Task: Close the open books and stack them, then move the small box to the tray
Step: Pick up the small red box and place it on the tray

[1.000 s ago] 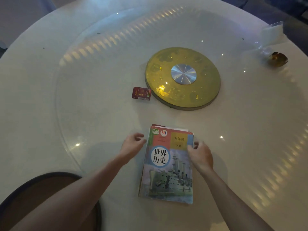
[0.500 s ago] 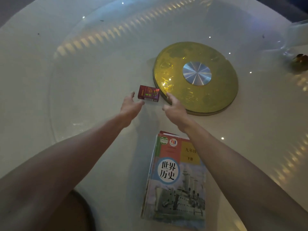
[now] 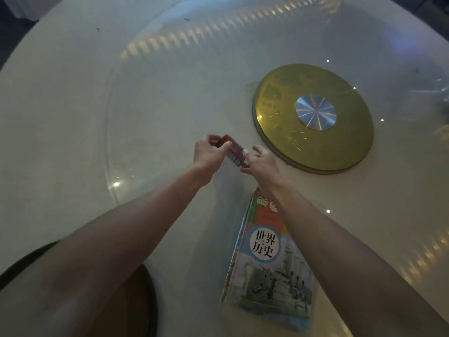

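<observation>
A small red box (image 3: pixel 233 150) is lifted off the table, tilted, between my two hands. My left hand (image 3: pixel 211 154) pinches its upper left end. My right hand (image 3: pixel 260 161) touches its lower right end with the fingertips. The closed books (image 3: pixel 268 259) lie stacked near me, the top cover showing a warship and a blue circle with Chinese characters; my right forearm crosses over their upper corner. The round golden tray (image 3: pixel 279 98) with a silver centre disc lies to the right of the box, beyond my right hand.
All of this is on a large round white table with a glass turntable (image 3: pixel 145 113). A dark round chair seat (image 3: pixel 145 300) shows at the lower left under my left arm. A blurred object (image 3: pixel 443 105) sits at the right edge.
Both hands left the stacked books, reached forward to the red box beside the tray, and have now lifted it off the table. The camera view shifted left and closer.
</observation>
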`<state>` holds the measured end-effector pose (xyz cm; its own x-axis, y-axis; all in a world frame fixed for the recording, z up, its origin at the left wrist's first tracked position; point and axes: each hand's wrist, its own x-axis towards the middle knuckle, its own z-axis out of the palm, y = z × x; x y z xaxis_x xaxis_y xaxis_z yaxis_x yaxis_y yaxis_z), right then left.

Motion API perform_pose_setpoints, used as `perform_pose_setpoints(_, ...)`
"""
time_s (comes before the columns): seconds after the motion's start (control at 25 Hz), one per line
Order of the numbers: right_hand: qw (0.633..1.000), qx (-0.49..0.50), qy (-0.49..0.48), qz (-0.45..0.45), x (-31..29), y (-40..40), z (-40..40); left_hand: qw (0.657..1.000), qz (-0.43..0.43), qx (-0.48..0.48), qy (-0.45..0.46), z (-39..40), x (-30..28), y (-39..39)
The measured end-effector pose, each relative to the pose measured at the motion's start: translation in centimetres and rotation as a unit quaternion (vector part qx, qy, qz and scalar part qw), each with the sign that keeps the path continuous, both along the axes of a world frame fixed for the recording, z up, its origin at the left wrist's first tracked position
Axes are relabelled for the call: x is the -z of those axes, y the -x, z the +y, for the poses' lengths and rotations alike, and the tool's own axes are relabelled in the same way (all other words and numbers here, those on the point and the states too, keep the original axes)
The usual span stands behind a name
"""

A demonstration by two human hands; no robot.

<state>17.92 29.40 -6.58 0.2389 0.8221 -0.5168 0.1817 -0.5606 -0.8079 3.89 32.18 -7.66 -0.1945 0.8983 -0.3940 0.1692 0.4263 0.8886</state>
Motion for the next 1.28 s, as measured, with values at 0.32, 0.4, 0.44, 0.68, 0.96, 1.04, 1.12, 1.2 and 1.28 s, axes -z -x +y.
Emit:
perform_pose_setpoints(0.32,0.997,-0.077,0.006,-0.001,-1.5,8.5,-9.7,0.996,-0.017,0.092,0.005,-8.8,-4.1,9.5)
perform_pose_setpoints(0.4,0.995,-0.099,0.007,0.03,-2.1,10.7,-12.3,0.992,-0.038,0.123,0.014,-11.4,-4.8,13.0)
perform_pose_setpoints(0.44,0.993,-0.109,0.012,0.049,-2.3,11.6,-13.7,0.99,-0.044,0.131,0.014,-12.6,-5.1,14.6)
perform_pose_setpoints(0.68,0.98,-0.079,0.09,0.158,-1.7,18.9,-21.7,0.994,-0.022,0.093,0.047,-20.7,-3.9,22.1)
perform_pose_setpoints(0.96,0.96,-0.018,0.206,0.188,0.3,24.5,-27.9,0.982,0.104,0.157,0.03,-27.0,-1.3,26.2)
perform_pose_setpoints(1.04,0.956,-0.003,0.225,0.186,0.7,25.4,-28.5,0.98,0.12,0.157,0.031,-28.1,-0.7,26.8)
perform_pose_setpoints(1.12,0.954,0.011,0.23,0.193,1.1,26.0,-28.7,0.978,0.138,0.149,0.037,-28.9,0.1,27.3)
perform_pose_setpoints(1.2,0.954,0.015,0.228,0.196,1.4,26.4,-28.6,0.975,0.151,0.154,0.045,-29.2,0.7,27.8)
perform_pose_setpoints(1.28,0.955,0.012,0.225,0.191,1.3,26.5,-28.7,0.974,0.15,0.162,0.051,-29.3,1.1,28.0)
